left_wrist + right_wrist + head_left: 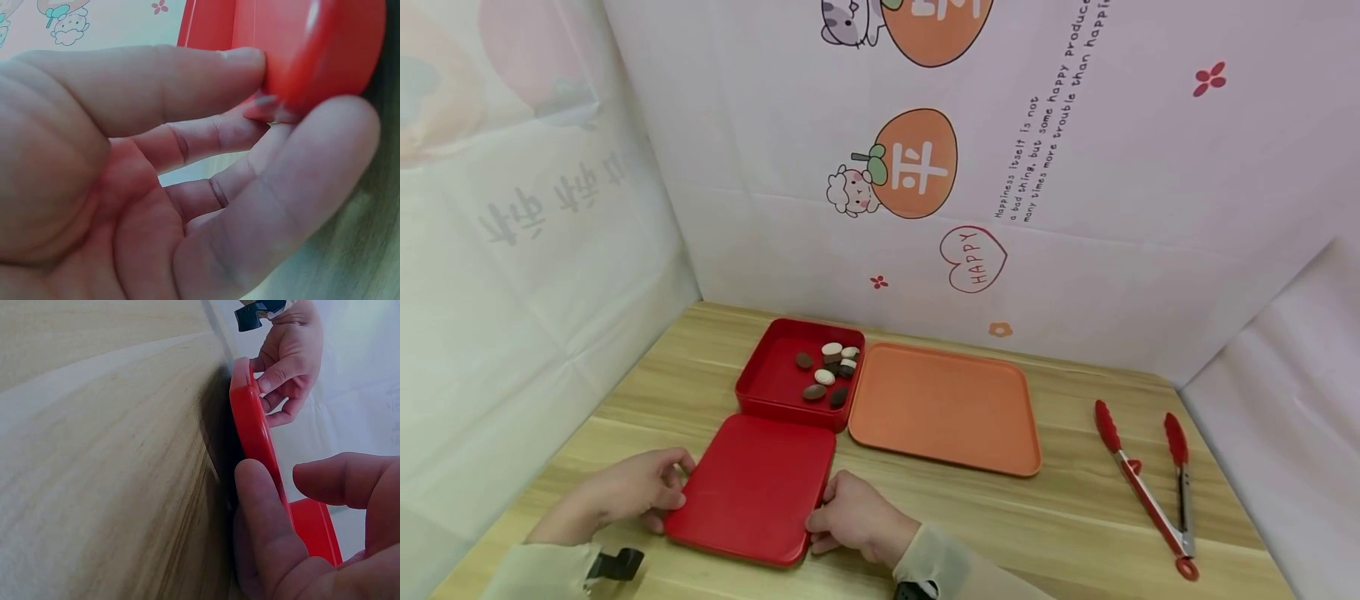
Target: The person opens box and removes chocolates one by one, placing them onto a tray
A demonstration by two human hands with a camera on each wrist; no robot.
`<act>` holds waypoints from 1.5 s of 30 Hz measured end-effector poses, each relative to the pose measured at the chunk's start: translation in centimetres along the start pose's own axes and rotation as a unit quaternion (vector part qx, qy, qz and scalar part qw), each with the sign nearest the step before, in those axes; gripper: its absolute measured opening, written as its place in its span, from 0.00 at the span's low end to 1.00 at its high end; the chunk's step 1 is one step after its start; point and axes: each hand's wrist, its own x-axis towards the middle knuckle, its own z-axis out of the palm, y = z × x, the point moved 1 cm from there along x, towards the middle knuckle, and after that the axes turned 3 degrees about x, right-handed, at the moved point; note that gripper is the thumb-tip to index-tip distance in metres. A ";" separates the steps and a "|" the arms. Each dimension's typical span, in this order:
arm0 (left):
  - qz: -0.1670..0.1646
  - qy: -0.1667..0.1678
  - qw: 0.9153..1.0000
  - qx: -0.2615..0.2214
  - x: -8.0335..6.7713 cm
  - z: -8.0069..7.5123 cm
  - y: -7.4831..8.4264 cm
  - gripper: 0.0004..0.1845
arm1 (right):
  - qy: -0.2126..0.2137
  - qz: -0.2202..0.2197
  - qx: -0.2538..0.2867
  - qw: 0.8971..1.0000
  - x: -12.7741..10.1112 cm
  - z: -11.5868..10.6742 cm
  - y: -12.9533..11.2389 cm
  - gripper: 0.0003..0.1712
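Nearest, two pale sleeves [538,571] come in from the lower left and the lower right, with a black strap [617,564] showing at the left cuff. The left hand [631,490] is bent inward at the wrist, its thumb and curled fingers clamped on the left edge of a red lid [752,487]; its wrist view shows thumb and fingertips meeting the rim at a rounded corner. The right hand [859,518] reaches in from the opposite side, knuckles outward, pinching the right edge, the thumb above and the fingers at the side and beneath. The lid lies between the two hands, top face up, low over the wooden table [1060,517]. At the far right, red-tipped tongs [1151,503] lie with their arms spread. Just beyond the lid is a red box [767,367], dark, brown and white oval pieces [824,377] gathered mostly at its right side. An orange tray [943,408] lies right beside the box, and behind them rises a printed white cloth [775,167].
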 end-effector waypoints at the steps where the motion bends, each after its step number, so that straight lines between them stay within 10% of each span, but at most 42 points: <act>1: -0.001 0.001 1.000 0.000 0.0 0.0 0.0 0.15 | 0.001 0.001 -0.001 1.000 -0.1 0.0 0.0 0.07; 14: -0.038 0.033 0.998 0.022 0.1 0.4 0.2 0.15 | 0.022 0.012 -0.026 0.999 -1.0 0.4 -0.6 0.02; 20: -0.054 0.041 0.997 0.039 0.1 0.4 0.4 0.15 | 0.017 0.028 -0.034 0.999 -1.6 0.3 -1.1 0.29; 35: -0.019 0.059 0.994 0.089 1.0 -0.5 2.5 0.12 | 0.010 0.016 -0.026 0.999 -2.1 -1.0 -1.6 0.36; 45: 0.118 0.141 0.983 -0.022 3.7 -2.9 5.2 0.35 | 0.017 -0.032 -0.141 0.989 -3.9 -5.7 -2.0 0.39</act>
